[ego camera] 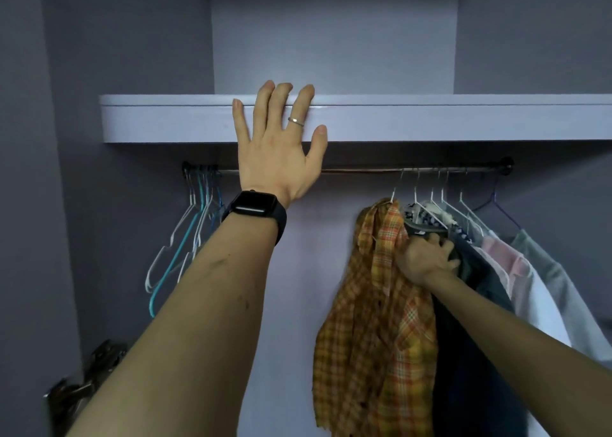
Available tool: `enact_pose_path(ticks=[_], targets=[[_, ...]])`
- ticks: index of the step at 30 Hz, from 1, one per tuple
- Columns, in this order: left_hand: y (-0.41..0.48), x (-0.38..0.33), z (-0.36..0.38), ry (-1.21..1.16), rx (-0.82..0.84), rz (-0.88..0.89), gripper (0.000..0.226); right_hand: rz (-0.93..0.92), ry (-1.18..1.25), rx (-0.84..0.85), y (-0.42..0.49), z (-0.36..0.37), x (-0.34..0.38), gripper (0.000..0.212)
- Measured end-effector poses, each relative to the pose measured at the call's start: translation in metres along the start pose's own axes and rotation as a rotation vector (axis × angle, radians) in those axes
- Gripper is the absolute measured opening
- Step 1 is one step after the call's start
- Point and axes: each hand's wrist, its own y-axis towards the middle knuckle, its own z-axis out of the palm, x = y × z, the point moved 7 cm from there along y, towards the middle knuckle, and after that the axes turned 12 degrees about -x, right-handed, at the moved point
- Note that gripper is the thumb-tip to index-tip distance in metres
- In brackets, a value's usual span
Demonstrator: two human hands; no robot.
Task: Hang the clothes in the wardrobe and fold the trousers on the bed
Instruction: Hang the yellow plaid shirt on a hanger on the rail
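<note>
Head view: empty hangers (185,237) beside shelf (430,118)

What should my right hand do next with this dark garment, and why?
Probably lift it so its hanger hooks over the rail. The right hand grips the dark garment below the rail, between the plaid shirt and hung clothes, while the left hand rests on the shelf.

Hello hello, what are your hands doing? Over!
Left hand flat on shelf. Right hand gripping dark garment beside plaid shirt. Rail middle free.
</note>
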Motion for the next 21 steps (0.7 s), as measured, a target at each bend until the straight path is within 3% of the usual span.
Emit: enact_pose_path(ticks=[3,6,10,14,17,19,21], targets=[[-0.001,0.001,0.002,0.013,0.037,0.0,0.058,-0.08,-0.004,0.022,-0.009,0.002,0.02,0.018],[-0.003,0.001,-0.001,0.016,0.053,-0.008,0.057,-0.042,-0.002,0.026,-0.016,0.002,0.02,0.017],[-0.007,-0.003,-0.01,0.03,-0.041,0.002,0.055,0.027,0.096,0.036,-0.017,0.002,0.005,0.023],[-0.006,0.006,-0.008,-0.063,-0.049,-0.089,0.057,-0.067,0.375,0.026,-0.024,-0.022,-0.003,0.048],[-0.029,-0.025,-0.009,-0.167,0.067,0.022,0.066,-0.051,0.589,-0.032,-0.055,-0.07,-0.036,0.043],[-0.056,-0.062,-0.011,-0.294,0.217,0.13,0.068,-0.028,0.621,-0.063,-0.077,-0.107,-0.062,0.031],[-0.083,-0.103,-0.015,-0.399,0.42,0.13,0.067,0.02,0.623,-0.082,-0.099,-0.148,-0.088,0.021]])
